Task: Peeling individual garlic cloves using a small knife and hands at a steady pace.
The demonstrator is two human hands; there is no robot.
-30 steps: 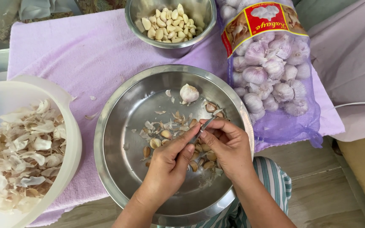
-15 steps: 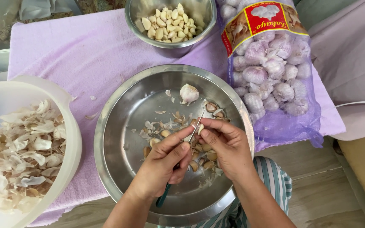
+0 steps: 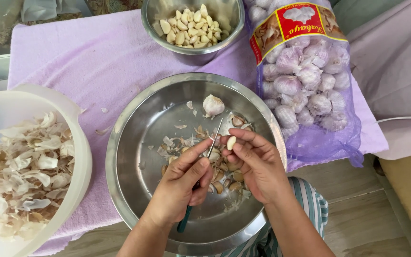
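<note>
Lilac cloth [image 3: 72, 62] over table; wood floor [image 3: 357, 204] beneath; steel basin [image 3: 139, 157] centred.

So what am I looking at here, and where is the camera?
There is no machine: a person works with bare hands, and the one camera sits on their head, looking down. The left hand holds a small knife; the right hand pinches a garlic clove. Both are over a steel pan with cloves, skins and one whole bulb. On the purple cloth also stand a bowl of peeled cloves, a white bowl of skins and a net bag of garlic.
</note>
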